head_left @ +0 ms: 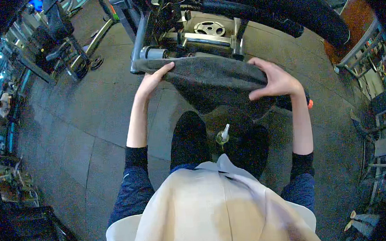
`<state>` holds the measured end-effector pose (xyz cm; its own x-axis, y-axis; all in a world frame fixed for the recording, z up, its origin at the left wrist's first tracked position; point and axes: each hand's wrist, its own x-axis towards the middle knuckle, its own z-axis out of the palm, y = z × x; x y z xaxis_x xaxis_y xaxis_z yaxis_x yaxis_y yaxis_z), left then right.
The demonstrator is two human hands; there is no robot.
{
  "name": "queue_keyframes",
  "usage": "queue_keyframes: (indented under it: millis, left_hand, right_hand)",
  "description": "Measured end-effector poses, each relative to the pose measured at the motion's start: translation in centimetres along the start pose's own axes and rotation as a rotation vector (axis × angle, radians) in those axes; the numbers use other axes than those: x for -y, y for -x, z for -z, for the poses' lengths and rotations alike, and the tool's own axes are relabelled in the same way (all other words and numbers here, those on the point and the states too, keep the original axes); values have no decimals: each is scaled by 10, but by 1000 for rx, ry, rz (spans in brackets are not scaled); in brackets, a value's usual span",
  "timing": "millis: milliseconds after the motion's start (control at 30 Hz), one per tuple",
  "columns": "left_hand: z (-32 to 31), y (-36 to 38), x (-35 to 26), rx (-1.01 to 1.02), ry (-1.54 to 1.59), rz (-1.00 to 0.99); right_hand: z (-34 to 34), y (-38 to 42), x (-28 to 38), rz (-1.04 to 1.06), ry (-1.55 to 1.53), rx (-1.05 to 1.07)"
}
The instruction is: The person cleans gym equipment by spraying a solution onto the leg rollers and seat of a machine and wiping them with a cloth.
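A dark grey cloth (216,74), apparently a towel, is stretched crosswise in front of my knees, its lower part hanging in loose folds. My left hand (152,81) pinches its left end, the thumb lying on top and the other fingers hidden beneath. At the other end, my right hand (282,79) is curved around the cloth, with fingers above and thumb below. Between my legs stands a clear spray bottle (223,135) with a white nozzle.
Just beyond the cloth is an exercise machine with a metal frame (205,40) and a black padded roll (278,2). A grey weight plate (209,28) lies behind the frame. More gym equipment (64,40) stands at the left, over dark floor tiles (82,141).
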<state>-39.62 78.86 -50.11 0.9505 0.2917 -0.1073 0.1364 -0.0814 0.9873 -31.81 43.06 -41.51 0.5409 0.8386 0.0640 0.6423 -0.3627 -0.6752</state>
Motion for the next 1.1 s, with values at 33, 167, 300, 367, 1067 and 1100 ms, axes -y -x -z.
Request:
queue_keyframes:
  millis: [33,167,300,367,1067,1100]
  left_hand:
    - [5,-3,4,-9,-38,-10]
    - [17,-11,13,77,-6,-72]
    - [20,0,11,340,608,-43]
    - [23,11,5,515,852,-53]
    - [48,53,-44,334,-248,-265]
    - [52,53,-43,342,-260,-248]
  right_hand:
    - [1,4,-8,12,92,36]
    - [8,10,-22,49,-12,17]
    - [2,17,-15,-91,-821,-268]
    - [-19,27,-21,-210,-994,-275]
    - [-21,49,-28,-188,-335,-458]
    - [-23,52,-28,-100,-475,-522]
